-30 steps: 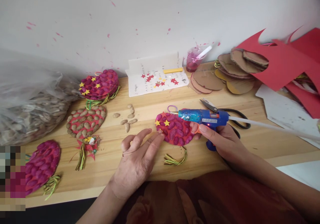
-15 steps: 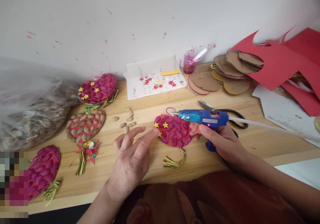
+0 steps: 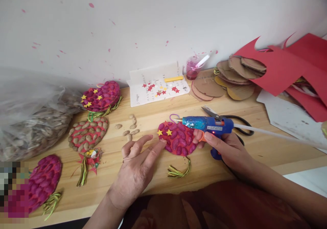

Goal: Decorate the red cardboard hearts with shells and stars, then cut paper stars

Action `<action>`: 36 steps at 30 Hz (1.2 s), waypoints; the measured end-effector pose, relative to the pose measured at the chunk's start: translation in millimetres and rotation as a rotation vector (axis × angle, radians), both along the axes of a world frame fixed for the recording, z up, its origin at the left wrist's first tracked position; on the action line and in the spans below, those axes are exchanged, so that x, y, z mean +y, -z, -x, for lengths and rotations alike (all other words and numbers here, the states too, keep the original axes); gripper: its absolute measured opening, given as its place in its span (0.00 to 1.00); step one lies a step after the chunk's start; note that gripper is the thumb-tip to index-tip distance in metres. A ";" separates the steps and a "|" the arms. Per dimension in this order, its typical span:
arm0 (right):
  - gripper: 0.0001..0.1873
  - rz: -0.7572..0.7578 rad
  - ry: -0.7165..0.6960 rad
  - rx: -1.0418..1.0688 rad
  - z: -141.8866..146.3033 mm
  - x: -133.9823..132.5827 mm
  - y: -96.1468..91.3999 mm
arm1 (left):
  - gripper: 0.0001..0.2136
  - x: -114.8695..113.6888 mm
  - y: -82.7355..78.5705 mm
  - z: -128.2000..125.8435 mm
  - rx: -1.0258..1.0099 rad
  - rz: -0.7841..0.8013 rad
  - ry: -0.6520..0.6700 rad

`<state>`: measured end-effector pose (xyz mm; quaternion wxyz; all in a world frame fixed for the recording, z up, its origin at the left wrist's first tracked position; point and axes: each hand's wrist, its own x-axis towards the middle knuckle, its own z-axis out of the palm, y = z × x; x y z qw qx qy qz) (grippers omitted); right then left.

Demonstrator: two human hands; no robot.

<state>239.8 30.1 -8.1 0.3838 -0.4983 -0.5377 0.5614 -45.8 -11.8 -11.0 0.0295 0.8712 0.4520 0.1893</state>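
Observation:
A red disc covered in magenta-painted peanuts (image 3: 181,142) lies on the table, with a purple loop at its top and a yellow-green tassel (image 3: 178,171) at its bottom. Two yellow stars (image 3: 169,132) show on its left part, near a red star at the upper edge. My left hand (image 3: 138,164) presses its index fingertip on the disc's left edge just below the stars; its other fingers are apart. Gripped in my right hand (image 3: 233,150) is a blue hot glue gun (image 3: 217,128) with a white glue stick, its nozzle pointing left over the disc's top.
Scissors (image 3: 212,112) lie behind the glue gun. Loose peanuts (image 3: 126,133) and more peanut-covered discs (image 3: 88,133) sit to the left, beside a bag of peanuts (image 3: 43,130). Farther back are paper with small stars (image 3: 138,98), a cup (image 3: 191,73), cardboard circles (image 3: 208,86) and red paper (image 3: 281,65).
My left index fingertip has shifted slightly right and down onto the disc's edge, covering the spot where a third yellow star showed. The glue gun stays in my right hand, nearly still.

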 end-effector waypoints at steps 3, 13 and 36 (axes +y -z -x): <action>0.12 -0.001 -0.008 0.021 -0.4 0.4 2.1 | 0.28 -0.5 -2.1 0.0 0.004 -0.004 0.024; 0.15 0.006 -0.030 0.070 -0.3 -0.4 0.8 | 0.26 9.3 -5.4 -6.4 -0.094 -0.032 0.004; 0.20 0.067 0.107 0.028 -0.2 4.4 2.8 | 0.08 248.2 -18.4 -43.5 -0.119 0.427 -0.526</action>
